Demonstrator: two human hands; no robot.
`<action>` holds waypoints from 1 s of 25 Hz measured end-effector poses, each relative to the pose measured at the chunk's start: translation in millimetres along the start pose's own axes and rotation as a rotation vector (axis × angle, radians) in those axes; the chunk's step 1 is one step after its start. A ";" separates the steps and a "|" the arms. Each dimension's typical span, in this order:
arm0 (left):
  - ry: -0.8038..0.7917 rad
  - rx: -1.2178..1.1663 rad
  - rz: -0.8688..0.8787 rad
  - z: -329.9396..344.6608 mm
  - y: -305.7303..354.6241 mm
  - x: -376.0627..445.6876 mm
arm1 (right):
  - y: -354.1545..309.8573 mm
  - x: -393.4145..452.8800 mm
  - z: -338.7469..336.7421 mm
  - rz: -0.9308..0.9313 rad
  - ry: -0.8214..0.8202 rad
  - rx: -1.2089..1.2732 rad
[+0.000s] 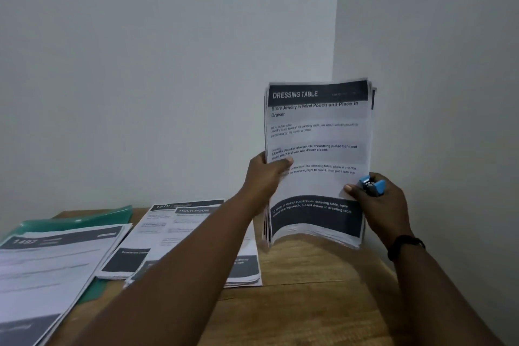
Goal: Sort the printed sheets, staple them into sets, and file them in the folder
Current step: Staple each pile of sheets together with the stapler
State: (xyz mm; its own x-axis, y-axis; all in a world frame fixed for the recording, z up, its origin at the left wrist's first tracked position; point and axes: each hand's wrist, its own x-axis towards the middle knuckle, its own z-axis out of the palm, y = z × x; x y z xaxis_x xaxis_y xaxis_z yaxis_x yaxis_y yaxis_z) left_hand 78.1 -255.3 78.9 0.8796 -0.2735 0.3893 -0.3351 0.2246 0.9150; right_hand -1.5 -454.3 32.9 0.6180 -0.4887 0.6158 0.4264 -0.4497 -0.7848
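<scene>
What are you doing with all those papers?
A person holds a stack of printed sheets upright, its bottom edge on the wooden table. The left hand grips one side; the right hand grips the other, holding a small blue stapler too. More paper piles and a green folder lie nearby.

Upright at right of centre, a thick stack of printed sheets [317, 132] headed "DRESSING TABLE", bottom edge on the table [309, 303], a small blue stapler [372, 186] beside its right edge; two flat piles [56, 267] and green folder [84, 219] lower left.
</scene>
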 end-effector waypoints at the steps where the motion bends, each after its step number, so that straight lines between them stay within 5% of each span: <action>1: 0.005 -0.002 -0.009 4.6 -7.6 1.6 | 4.9 0.7 -1.9 0.022 0.002 -0.004; 7: 0.011 -0.147 -0.033 7.7 -26.3 9.7 | 18.2 4.8 -12.9 0.189 -0.101 0.069; 15: 0.005 -0.195 0.009 15.9 -17.5 14.7 | 7.5 6.8 -6.4 0.079 0.015 0.169; 25: -0.087 -0.024 0.039 3.4 1.5 16.4 | 13.1 8.0 1.5 0.127 -0.054 0.113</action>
State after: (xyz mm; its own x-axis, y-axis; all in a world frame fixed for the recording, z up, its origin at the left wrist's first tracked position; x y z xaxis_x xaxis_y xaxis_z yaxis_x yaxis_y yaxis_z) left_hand 90.9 -262.6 87.0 0.8332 -0.3438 0.4331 -0.3593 0.2586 0.8967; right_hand 10.1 -462.9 27.4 0.7046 -0.4942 0.5091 0.4126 -0.2984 -0.8607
